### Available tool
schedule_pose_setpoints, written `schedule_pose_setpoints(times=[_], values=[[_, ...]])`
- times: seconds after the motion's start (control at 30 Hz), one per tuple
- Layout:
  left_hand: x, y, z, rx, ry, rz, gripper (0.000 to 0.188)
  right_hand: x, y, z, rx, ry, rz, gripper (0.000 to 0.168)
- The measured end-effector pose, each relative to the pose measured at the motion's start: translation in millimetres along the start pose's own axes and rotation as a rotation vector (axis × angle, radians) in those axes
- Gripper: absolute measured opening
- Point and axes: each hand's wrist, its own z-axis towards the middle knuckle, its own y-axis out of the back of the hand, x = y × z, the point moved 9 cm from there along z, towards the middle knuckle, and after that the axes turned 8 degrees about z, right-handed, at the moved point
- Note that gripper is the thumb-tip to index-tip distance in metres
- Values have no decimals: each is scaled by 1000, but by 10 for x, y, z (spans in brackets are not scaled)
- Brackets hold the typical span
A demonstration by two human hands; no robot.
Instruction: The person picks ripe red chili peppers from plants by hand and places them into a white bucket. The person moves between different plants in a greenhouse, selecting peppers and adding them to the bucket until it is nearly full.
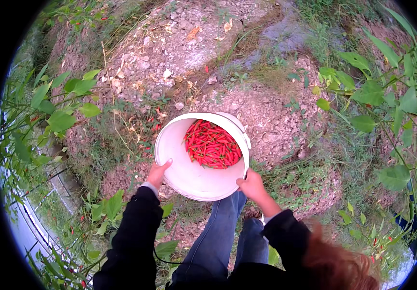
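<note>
A white plastic bucket [194,181] is held up in front of my legs, its mouth tilted towards me. Many red chili peppers [213,145] with green stems lie in it. My left hand [159,173] grips the rim on the left, the thumb over the edge. On the lower right, my right hand [253,185] grips the bucket at its rim, with part of the fingers hidden behind the wall.
Chili plants with green leaves stand at the left [61,121] and right [371,92], some bearing red peppers. Cracked, lumpy soil [194,43] with weeds and dry leaves lies beyond the bucket. Several red peppers [156,127] are on the ground left of it.
</note>
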Motion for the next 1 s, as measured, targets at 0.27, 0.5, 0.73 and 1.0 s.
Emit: schedule_pose_setpoints(times=[0.27,0.5,0.73,1.0], values=[[1338,814,629,-143,3,680,47,1376,-406,-1608,538,593,-117,51],[-549,-568,-419,-256,-402,1343,63,2431,1325,-4705,954,1101,488,45],[-1689,-2420,-1813,459,-1007,1583,20,1721,2061,-7912,364,2206,256,36],[-1178,-4151,-4161,798,-1372,1896,31,-925,2999,-6334,-679,1071,1160,30]])
